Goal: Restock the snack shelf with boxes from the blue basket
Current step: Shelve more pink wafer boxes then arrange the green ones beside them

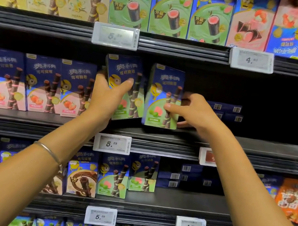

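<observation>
My left hand (108,95) grips a blue-and-green snack box (131,72), tilted left, just above the middle shelf (235,144). Right beside it a second blue-and-green snack box (164,88) stands upright on that shelf, and my right hand (192,111) holds it by its right edge, thumb on the front. The blue basket is out of view.
Pink strawberry boxes (41,84) fill the middle shelf to the left of my hands. Dark space lies to the right, with flat blue boxes (225,112) stacked at the back. Price tags (112,143) line the shelf edges. Full rows stand above and below.
</observation>
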`<action>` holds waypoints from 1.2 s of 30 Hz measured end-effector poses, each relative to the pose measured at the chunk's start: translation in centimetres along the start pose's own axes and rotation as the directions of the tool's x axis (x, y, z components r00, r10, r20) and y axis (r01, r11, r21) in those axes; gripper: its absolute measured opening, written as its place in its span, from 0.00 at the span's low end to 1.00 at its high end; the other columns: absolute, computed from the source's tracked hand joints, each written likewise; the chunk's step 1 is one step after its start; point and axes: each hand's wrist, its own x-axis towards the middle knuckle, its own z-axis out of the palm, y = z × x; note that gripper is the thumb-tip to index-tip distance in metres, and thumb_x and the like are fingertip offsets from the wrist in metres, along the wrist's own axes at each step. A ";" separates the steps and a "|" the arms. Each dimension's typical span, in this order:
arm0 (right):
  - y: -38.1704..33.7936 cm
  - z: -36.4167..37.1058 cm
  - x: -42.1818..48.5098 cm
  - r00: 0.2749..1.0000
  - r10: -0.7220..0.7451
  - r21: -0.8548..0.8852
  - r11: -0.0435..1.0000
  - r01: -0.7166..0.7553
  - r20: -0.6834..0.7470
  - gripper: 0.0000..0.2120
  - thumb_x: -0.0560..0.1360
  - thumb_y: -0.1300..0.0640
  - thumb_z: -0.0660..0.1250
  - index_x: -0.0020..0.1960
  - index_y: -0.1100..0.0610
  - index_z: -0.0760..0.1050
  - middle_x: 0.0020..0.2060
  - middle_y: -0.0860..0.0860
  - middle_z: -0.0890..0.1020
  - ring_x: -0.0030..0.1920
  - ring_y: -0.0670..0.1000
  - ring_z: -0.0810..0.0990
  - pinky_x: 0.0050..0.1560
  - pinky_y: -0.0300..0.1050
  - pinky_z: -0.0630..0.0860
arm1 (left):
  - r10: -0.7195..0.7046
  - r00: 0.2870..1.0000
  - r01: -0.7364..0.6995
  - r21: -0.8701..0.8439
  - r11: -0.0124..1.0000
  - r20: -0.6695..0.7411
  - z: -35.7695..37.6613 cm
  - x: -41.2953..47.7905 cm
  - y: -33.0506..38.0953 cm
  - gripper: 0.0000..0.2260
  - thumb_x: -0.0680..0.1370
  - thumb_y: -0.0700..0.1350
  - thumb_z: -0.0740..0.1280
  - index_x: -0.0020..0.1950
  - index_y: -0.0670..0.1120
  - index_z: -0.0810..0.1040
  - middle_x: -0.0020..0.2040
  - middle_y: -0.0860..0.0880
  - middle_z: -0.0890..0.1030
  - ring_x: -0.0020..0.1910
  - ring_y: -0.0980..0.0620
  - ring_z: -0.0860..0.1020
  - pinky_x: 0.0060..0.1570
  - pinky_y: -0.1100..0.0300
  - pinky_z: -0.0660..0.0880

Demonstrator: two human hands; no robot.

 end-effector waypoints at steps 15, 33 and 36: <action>5.5 -0.1 10.6 0.952 0.092 -0.420 0.882 -0.214 -0.292 0.23 0.75 0.52 0.74 0.66 0.59 0.76 0.63 0.58 0.81 0.62 0.60 0.80 0.60 0.51 0.77 | -0.053 0.998 0.052 0.036 0.998 0.014 -0.9 0.7 -0.4 0.16 0.79 0.41 0.75 0.62 0.45 0.71 0.51 0.51 0.82 0.36 0.66 0.83 0.30 0.71 0.76; 4.5 1.8 11.0 0.953 0.088 -0.431 0.877 -0.212 -0.290 0.22 0.77 0.49 0.72 0.66 0.59 0.76 0.62 0.58 0.81 0.62 0.59 0.79 0.58 0.47 0.75 | -0.070 0.997 0.070 0.010 0.998 0.035 -2.5 1.0 -0.9 0.14 0.79 0.44 0.76 0.55 0.52 0.72 0.54 0.51 0.84 0.49 0.54 0.86 0.43 0.57 0.81; 2.9 1.6 9.8 0.925 0.033 -0.431 0.878 -0.208 -0.379 0.25 0.77 0.43 0.70 0.66 0.58 0.75 0.62 0.58 0.80 0.62 0.60 0.78 0.63 0.54 0.76 | -0.080 0.996 0.079 0.016 0.997 0.046 -2.2 0.8 -0.8 0.14 0.79 0.44 0.76 0.53 0.52 0.71 0.53 0.51 0.84 0.47 0.55 0.86 0.39 0.59 0.81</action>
